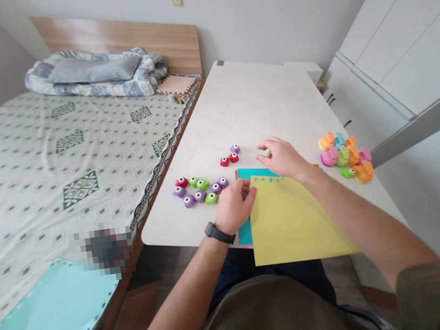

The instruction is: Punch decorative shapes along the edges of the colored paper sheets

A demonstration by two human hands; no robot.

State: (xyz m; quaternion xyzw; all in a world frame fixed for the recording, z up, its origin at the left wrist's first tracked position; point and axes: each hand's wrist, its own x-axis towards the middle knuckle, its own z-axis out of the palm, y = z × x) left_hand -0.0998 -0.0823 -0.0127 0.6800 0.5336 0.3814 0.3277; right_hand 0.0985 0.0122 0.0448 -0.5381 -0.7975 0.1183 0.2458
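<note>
My left hand (pixel 234 206) pinches the upper left edge of a yellow paper sheet (pixel 289 221), which has a short row of small shaped holes along its top. Under it lies a blue sheet (pixel 246 233), with thin red edges of other paper showing. My right hand (pixel 282 157) hovers above the sheets' top edge, fingers apart and curved, with nothing in them. To its left stand a purple craft punch (pixel 235 149) and two red craft punches (pixel 229 159). Beside my left hand is a group of red, green and purple craft punches (pixel 199 191).
Larger colourful craft punches (pixel 345 155) are clustered at the right edge of the white table (pixel 271 92). On the left, a bed (pixel 109 137) adjoins the table and bears a light blue punched sheet (pixel 56 313). A white cabinet (pixel 395 14) stands to the right.
</note>
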